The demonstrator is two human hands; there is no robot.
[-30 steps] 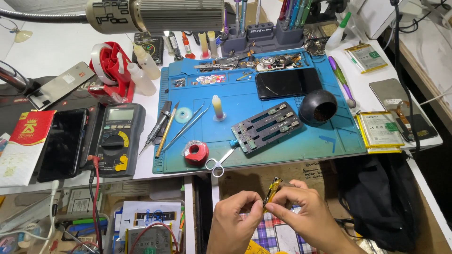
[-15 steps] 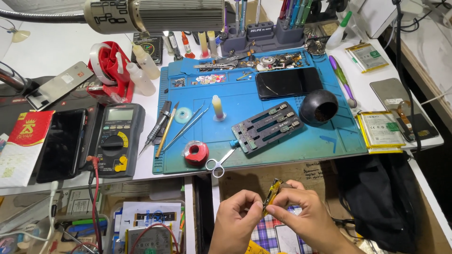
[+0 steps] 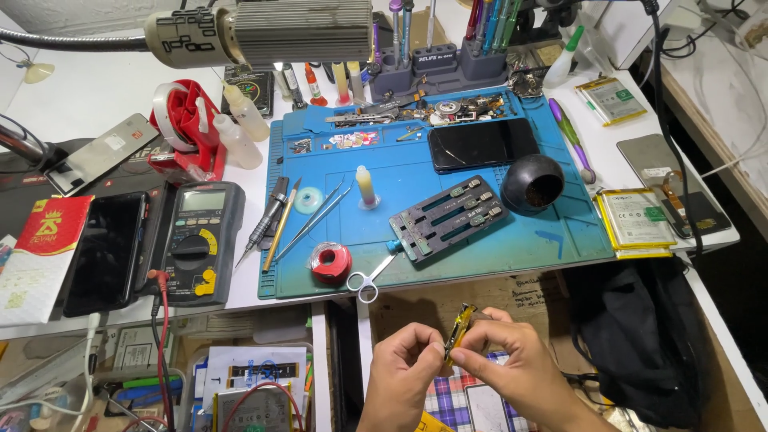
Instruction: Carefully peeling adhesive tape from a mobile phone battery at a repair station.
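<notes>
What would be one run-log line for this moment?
left hand: pinching yellow strip | right hand: pinching same strip | place: below blue mat

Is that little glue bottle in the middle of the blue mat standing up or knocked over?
Upright. The bottle stands on its base on the mat, its tip pointing up.

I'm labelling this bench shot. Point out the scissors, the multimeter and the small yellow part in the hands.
scissors (image 3: 366,282), head view, finger loops.
multimeter (image 3: 192,246), head view, dial.
small yellow part (image 3: 458,333), head view, its middle, pinched between both hands.
</notes>
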